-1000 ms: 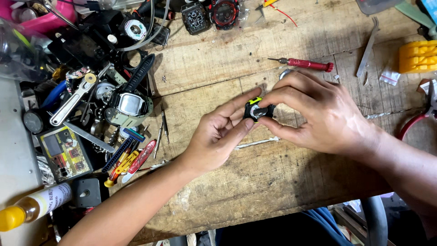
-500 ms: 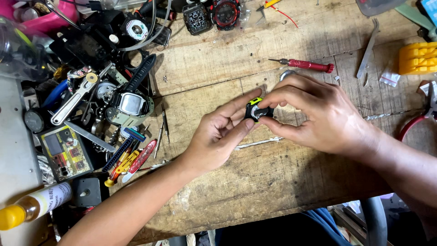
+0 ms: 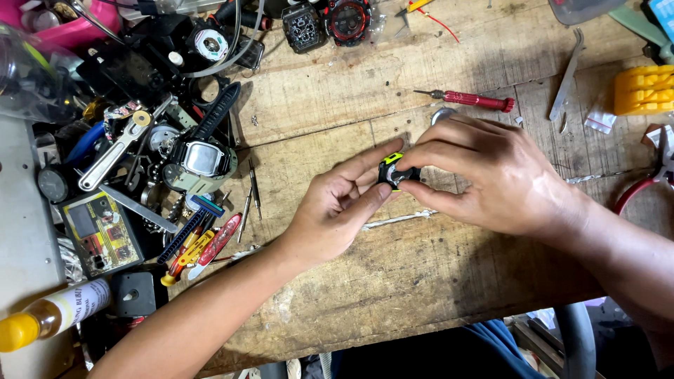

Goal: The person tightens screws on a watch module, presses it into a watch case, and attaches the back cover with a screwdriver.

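— Forearms (image 3: 210,316) at the bottom of the frame first, rising from lower left and lower right, meeting just right of centre over the wooden bench (image 3: 393,281).

— And between them?

— Small black watch case (image 3: 394,172) with a yellow-green accent, held clear of the wood at mid-frame. Left hand (image 3: 337,207) below and to the left of it, fingers stretched toward it, fingertips pressed against its left side. Right hand (image 3: 491,175) to the right and slightly above, thumb and forefinger pinching the case from that side, remaining fingers curled over.

— Nearer hand?

— No real difference; both touching. Case at the very tips of both grips, roughly round, no clear long axis visible. Lying up and to the right from the left palm, straight left from the right palm.

— Just beyond the hands?

— Thin metal rod (image 3: 400,219) on the wood beneath them. Red-handled screwdriver (image 3: 474,100) above, lying left to right, tip pointing left. Tweezers (image 3: 567,74) further right, yellow plastic block (image 3: 642,90) at the right edge, red-handled pliers (image 3: 646,186) below it.

— Far side and left?

— Two digital watches (image 3: 328,22), one black, one red-trimmed, at top centre. Clutter of tools at left, with a square grey-faced watch (image 3: 202,160) among them. Yellow-capped bottle (image 3: 49,316) at lower left.
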